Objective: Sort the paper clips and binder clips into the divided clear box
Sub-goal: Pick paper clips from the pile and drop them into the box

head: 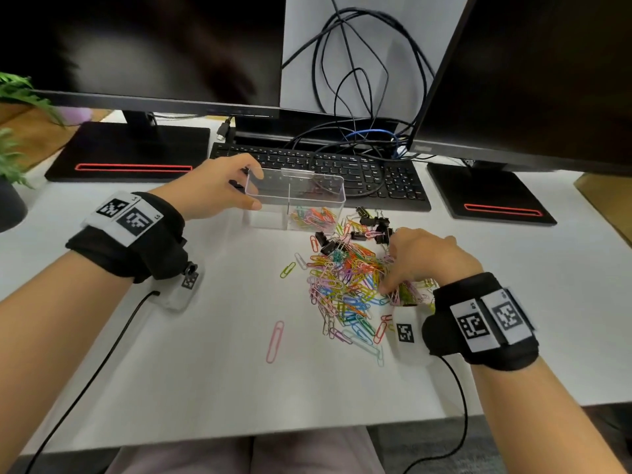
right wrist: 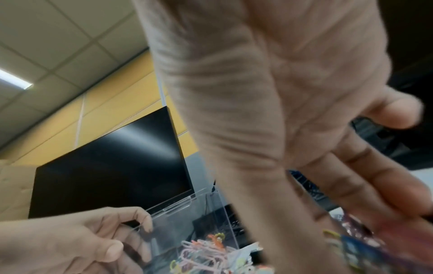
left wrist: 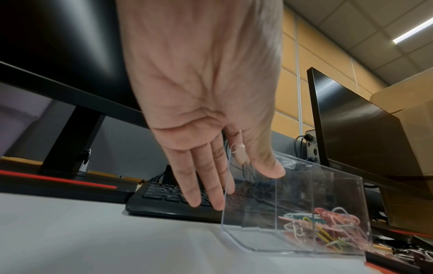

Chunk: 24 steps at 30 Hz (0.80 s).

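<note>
- I see the clear box [head: 309,186], hard see-through plastic, rectangular with one divider, standing on the white worktop [head: 205,354] at about 12 o'clock of the pile.
- Its right compartment holds coloured wire paper clips [head: 313,217]; the left one looks bare.
- My left hand [head: 219,188] grips the box's left end, thumb on the near wall, fingers over the far rim.
- Loose paper clip pile [head: 345,289], thin bent wire, many colours; black binder clips [head: 374,227] at its 12 o'clock edge.
- My right hand [head: 420,260] sits palm down on the pile's 3 o'clock side, fingers curled into clips; grip unclear, blurred.
</note>
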### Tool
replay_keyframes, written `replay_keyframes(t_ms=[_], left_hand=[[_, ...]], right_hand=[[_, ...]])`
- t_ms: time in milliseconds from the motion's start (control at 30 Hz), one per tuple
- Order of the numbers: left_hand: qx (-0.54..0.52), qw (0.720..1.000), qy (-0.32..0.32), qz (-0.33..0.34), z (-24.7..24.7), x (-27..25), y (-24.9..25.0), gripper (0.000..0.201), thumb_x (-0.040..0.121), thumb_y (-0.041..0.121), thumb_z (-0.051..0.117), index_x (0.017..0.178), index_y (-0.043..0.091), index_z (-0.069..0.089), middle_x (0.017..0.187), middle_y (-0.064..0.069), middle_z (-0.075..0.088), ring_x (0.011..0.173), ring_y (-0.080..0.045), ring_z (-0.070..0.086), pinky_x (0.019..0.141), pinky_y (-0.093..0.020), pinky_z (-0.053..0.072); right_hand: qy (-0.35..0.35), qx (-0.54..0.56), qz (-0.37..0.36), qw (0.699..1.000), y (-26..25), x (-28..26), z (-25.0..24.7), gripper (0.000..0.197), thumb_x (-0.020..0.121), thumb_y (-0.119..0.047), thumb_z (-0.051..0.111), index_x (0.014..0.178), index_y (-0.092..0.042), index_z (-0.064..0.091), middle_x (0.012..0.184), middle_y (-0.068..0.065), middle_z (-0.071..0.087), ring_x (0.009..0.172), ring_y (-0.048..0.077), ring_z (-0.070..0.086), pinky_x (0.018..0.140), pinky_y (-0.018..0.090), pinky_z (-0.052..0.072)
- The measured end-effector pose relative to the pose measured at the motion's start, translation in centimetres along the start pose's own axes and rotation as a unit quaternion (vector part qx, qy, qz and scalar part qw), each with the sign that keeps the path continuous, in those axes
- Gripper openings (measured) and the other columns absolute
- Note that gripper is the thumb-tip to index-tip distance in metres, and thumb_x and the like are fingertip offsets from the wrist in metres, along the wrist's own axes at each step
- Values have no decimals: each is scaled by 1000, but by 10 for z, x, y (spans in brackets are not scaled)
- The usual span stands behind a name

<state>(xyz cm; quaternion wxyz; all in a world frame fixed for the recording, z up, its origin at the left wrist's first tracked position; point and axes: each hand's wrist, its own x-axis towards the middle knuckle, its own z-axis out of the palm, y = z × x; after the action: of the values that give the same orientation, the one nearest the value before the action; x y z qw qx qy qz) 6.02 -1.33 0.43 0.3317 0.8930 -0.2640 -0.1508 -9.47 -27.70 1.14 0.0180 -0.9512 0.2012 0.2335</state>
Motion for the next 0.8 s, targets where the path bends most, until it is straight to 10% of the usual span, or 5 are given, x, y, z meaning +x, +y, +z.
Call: replay_keyframes(t_ms=[167,367,800], left_hand=[[2,1000,0,-1,0,0,0,38,82,24,75,113,32,53,111,1,65,95,-18,66,90,-37,51],[1,1000,0,1,0,0,0,39,83,23,74,114,30,53,111,2,65,92,-15,65,82,-28,46],[-4,1000,2,11,0,0,-1,38,82,23,76,111,32,53,111,1,65,92,-18,66,86,-32,47]], right_hand=[[75,44,-36,996,-2,5,2,38,69,-23,81,101,-18,62,102,1,61,103,26,56,93,44,33],[96,125,-60,986,0,10,-2,25,67,-14,82,58,-26,62,74,-2,63,88,29,61,89,45,48],[180,383,-128,897,8,8,-14,10,76,-12,79,77,-3,75,70,12,67,55,12,55,54,25,45]])
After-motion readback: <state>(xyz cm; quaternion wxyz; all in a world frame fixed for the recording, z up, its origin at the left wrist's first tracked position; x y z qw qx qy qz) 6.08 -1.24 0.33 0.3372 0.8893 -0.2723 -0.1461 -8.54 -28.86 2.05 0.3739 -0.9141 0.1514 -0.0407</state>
